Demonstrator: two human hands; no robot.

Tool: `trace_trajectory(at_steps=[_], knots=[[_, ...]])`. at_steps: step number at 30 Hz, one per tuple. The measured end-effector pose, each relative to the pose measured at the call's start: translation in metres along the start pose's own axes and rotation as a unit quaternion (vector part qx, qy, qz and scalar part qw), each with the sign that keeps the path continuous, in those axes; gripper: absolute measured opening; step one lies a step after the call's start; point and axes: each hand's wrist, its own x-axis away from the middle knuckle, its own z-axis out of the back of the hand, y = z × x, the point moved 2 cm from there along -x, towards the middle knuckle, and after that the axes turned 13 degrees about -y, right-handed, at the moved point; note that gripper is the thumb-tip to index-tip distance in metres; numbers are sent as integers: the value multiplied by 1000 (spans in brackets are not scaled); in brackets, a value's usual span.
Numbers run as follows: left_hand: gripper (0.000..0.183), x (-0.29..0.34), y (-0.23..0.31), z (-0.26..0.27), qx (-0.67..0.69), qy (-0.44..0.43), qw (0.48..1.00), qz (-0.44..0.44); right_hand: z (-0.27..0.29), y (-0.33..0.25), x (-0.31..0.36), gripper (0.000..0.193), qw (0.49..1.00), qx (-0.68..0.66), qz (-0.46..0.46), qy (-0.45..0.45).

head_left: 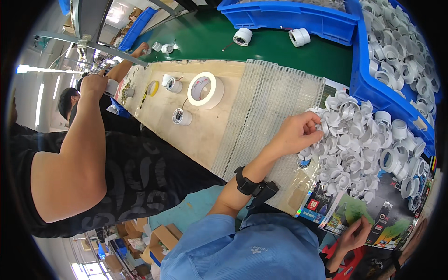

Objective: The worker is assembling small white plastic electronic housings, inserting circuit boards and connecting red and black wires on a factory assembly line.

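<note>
My left hand (301, 134) is at the near-left edge of a heap of white plastic caps (352, 140), its fingers curled in against the pieces. What lies between its fingertips is hidden among the caps. My right hand (355, 234) is low at the table's front edge, over a printed colour sheet (343, 212). Thumb and fingers there are drawn together in a pinch; anything held is too small to make out. Beside the heap, on its right, lie several white ring-shaped housings (400, 156).
Blue bins (364, 84) with white parts stand at the back right. Perforated clear strips (261, 107) cover the middle of the table. Further left are a white tape roll (205, 91) and white camera-like units (182, 116). A co-worker's arm (88, 135) reaches over the left end, by a green belt (200, 42).
</note>
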Motion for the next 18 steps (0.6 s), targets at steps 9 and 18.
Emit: trace_trajectory(at_steps=[9,18], knots=[[21,-3,-5,0,168,-11,986,-4,3,-7,-4,12,1000,-5,3,-10],[16,-2,3,6,221,-30,975,14,-2,0,1,11,1000,-23,-9,6]])
